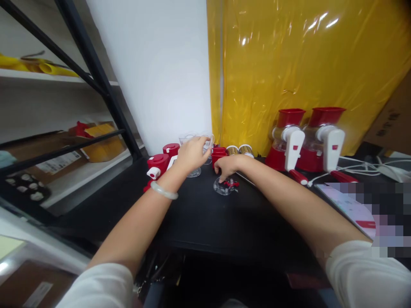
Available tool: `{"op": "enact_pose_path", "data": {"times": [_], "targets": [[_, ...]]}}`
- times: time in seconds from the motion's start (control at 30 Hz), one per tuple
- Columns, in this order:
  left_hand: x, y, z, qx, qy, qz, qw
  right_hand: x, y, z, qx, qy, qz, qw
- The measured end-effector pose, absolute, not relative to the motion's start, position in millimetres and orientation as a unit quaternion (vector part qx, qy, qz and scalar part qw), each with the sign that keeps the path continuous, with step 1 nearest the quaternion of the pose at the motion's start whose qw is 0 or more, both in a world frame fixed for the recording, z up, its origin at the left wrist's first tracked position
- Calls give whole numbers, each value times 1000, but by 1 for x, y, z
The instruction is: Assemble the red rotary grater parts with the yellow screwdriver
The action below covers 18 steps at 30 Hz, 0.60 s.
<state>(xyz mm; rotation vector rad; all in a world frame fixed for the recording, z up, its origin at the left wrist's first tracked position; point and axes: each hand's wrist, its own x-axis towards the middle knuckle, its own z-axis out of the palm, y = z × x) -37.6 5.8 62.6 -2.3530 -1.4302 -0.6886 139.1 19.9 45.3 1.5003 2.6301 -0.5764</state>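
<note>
Two backdrops: we face a white panel (160, 64) left of upper centre and a glossy yellow plastic sheet (305, 64) across the upper right.
Black table (199, 218): it spans the middle of the frame, beneath both our forearms.
Shelf rack (89, 53): black bars and pale shelves fill the left side, with cardboard boxes on the lower levels.
Rotary graters (285, 143): two stand upright side by side at right of centre, red hoppers on top, white crank arms towards us.
Left hand (192, 153): just left of centre, its fingers bent about a clear plastic container (194, 172); we cannot tell how firmly they grip it.
Right hand (229, 164): just right of centre, fingers bent and pointing down, the lowest tip at the clear plastic base; we cannot tell whether they pinch it.
Red grater bodies (159, 161): grouped at left of centre, beside our left forearm.
Clear plastic base (221, 190): it lies on the table at mid-frame, under our right hand, with small red parts (231, 184) on its right side.
Grater drums (246, 150): two, metallic, just behind our right wrist.
Pale bangle (164, 191): around our left forearm, left of centre.
</note>
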Motion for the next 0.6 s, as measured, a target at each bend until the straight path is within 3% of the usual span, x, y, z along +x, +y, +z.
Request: {"op": "enact_pose_path", "data": {"times": [0.13, 0.6], "targets": [[-40, -5, 42, -787, -588, -142, 125, 128, 24, 40, 475, 855, -196, 67], [-50, 2, 1, -795, -596, 14, 112, 149, 23, 31, 438, 875, -209, 19]]}}
